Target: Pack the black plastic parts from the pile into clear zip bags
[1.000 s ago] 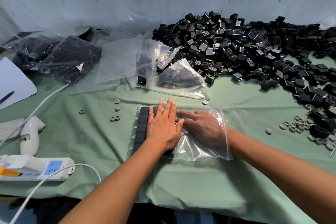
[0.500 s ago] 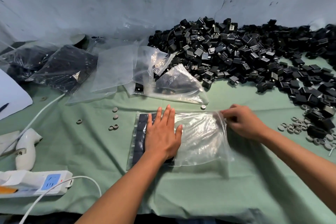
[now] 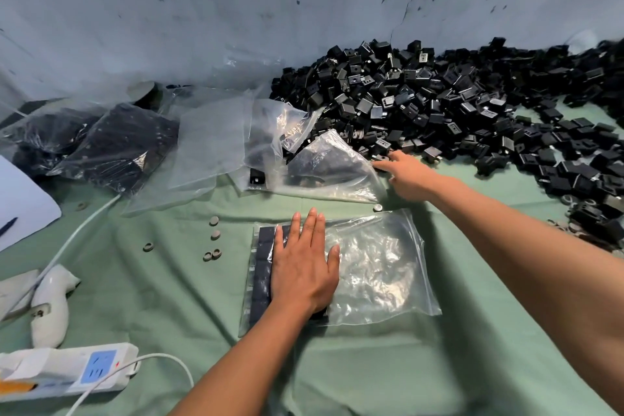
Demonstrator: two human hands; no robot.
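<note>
Head view: left hand [image 3: 302, 268] lay flat, fingers straight, pressing down on the zip bag [image 3: 378, 267] on the green cloth [image 3: 388, 375]. Under that palm, inside the bag's left end, sat a neat block of black parts [image 3: 264, 263] in rows. Rest of the bag was clear and crinkled, lying flat toward the right.

Right hand [image 3: 410, 176] was stretched out to the near edge of the pile [image 3: 456, 111], fingers extended and loose, tips touching or just beside the nearest loose parts. Nothing was visibly gripped; the far fingertips were partly hidden, so contact could not be confirmed.

Pile ran along the back wall and down the right side. Spare clear bags [image 3: 216, 142] lay crumpled between the pile and two filled bags [image 3: 114, 142] at back left. One bag with a few parts [image 3: 324, 165] lay just left of the right hand.

Small grey rings [image 3: 212, 255] were scattered on the cloth left of the zip bag, one more [image 3: 377, 208] near its top edge. Power strip [image 3: 67, 371] with white cable sat at front left, a white tool [image 3: 50, 304] above it, and paper with a pen [image 3: 20, 203] at the left edge.
</note>
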